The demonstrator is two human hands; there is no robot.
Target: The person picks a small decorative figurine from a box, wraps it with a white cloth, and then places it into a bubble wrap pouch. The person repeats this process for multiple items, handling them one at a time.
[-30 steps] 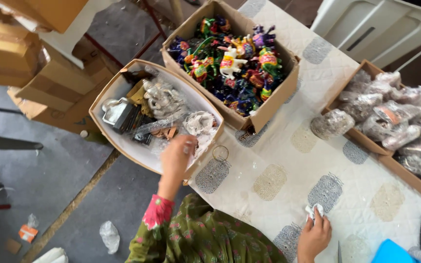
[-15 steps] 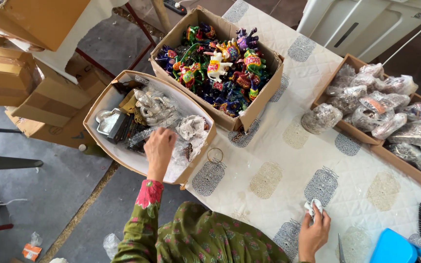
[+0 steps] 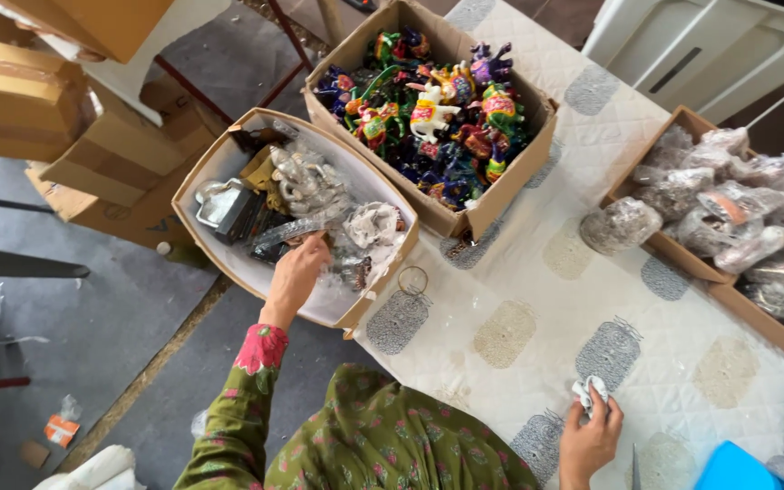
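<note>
Now your left hand [image 3: 294, 277] has pushed deeper into white-lined carton [image 3: 220, 163] overhanging left bench edge; fingers curl on clear plastic packet [image 3: 288, 231], grip clenching it, earlier only hovering at carton rim. Reads as pick underway. Right hand [image 3: 589, 442] unmoved at near bench edge, grip pinched on small white cloth [image 3: 589, 392]. Metal ring [image 3: 413, 279] lies beside carton. Bench [image 3: 519, 336]: white quilted cover, patterned patches. Box of painted figurines [image 3: 428, 109] at far edge, tray of bagged pieces [image 3: 728, 200] right. Grey floor, stacked cardboard boxes [image 3: 20, 91] left.
</note>
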